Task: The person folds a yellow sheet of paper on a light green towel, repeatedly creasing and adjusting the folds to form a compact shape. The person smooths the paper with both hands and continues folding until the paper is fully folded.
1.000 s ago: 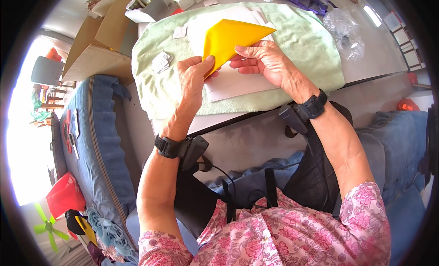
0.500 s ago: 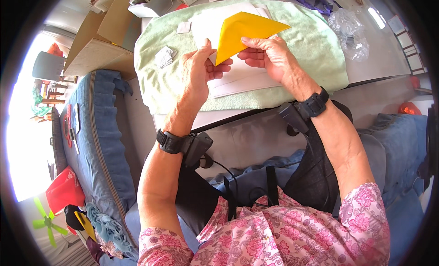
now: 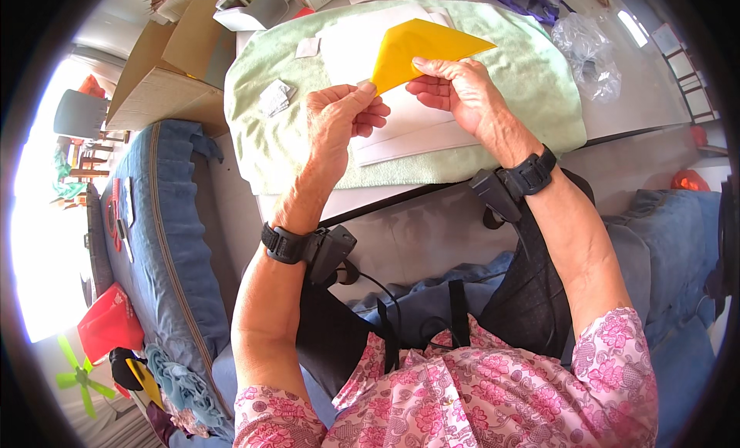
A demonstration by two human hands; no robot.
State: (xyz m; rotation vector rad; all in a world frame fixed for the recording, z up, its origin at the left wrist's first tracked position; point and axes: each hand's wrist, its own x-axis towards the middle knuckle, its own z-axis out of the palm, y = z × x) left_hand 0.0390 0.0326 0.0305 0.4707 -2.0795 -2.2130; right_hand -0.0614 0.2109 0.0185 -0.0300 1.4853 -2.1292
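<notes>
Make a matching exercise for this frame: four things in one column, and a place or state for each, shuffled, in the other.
Things:
1. folded yellow paper
2. white sheets
3. clear plastic bag
4. cardboard box

Places or states:
A. on the bare table, right of the green towel
B. pinched between left hand and right hand
C. at the table's left end, beside the towel
D. lying flat on the towel under the hands

Pairs: 1-B, 2-D, 3-A, 4-C

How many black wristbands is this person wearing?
2: one black wristband sits on the left wrist, one black wristband on the right wrist, each with a small black device attached. None seem hidden.
</notes>
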